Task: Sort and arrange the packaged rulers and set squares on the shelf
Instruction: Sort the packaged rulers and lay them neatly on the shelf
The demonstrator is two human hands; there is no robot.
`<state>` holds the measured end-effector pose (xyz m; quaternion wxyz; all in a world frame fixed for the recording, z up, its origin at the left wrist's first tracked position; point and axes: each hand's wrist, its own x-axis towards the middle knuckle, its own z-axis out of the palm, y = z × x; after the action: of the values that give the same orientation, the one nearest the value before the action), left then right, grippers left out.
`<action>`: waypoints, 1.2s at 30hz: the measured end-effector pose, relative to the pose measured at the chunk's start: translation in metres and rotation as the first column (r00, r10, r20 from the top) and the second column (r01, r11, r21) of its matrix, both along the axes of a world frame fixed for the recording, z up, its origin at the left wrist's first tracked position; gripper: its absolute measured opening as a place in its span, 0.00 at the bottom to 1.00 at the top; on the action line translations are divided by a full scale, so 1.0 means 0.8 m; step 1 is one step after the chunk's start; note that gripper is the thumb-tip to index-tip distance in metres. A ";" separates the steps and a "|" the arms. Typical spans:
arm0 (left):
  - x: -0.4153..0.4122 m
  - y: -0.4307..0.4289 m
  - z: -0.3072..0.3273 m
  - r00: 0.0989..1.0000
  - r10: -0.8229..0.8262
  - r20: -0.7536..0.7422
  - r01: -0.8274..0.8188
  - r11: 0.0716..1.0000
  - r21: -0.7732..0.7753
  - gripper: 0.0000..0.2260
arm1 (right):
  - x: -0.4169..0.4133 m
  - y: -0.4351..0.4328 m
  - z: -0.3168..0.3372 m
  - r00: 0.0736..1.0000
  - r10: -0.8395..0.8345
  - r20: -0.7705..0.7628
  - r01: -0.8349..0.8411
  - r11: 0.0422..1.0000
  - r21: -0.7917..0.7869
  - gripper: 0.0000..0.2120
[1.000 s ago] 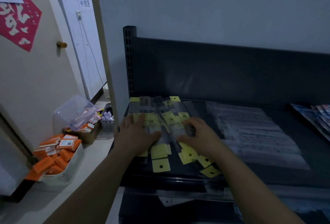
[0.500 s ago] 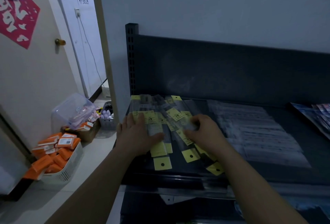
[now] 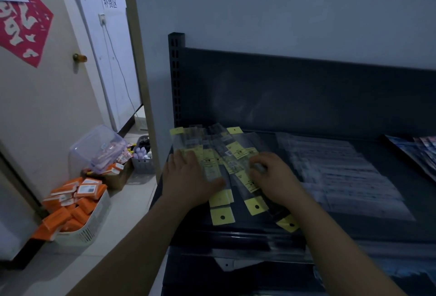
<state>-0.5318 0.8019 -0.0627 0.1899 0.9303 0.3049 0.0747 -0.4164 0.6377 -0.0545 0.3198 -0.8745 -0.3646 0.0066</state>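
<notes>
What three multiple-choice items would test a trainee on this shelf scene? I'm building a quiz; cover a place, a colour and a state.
1. Where do the packaged rulers lie?
A. At the left end of the shelf
B. In the white basket
C. On the floor

2. What colour are the rulers' hang tabs?
A. Red
B. Yellow
C. Blue

3. How is the left hand placed?
A. Raised off the shelf
B. On the door knob
C. Flat on the rulers

Answers: 1 A, the rulers sit beside the shelf upright post; 2 B, punched yellow tabs show at the near ends; 3 C, the palm presses down on the pile while the right hand rests beside it.
</notes>
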 end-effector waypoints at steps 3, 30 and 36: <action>0.003 0.003 -0.001 0.997 -0.035 0.064 0.038 0.998 -0.057 0.36 | 0.000 -0.003 -0.002 1.000 0.004 0.018 -0.003 0.999 -0.039 0.07; 0.088 0.028 0.033 0.991 -0.116 -0.074 0.115 0.993 -0.011 0.33 | 0.030 -0.023 -0.006 0.953 -0.291 0.088 0.295 0.955 -0.038 0.08; 0.120 0.022 0.045 0.996 0.002 -0.084 -0.018 0.980 -0.198 0.46 | 0.017 -0.020 -0.005 0.972 -0.228 0.059 0.233 0.966 -0.107 0.20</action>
<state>-0.4356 0.8198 -0.0265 0.2684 0.9075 0.3231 0.0061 -0.4030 0.6221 -0.0582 0.2596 -0.9276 -0.2668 -0.0303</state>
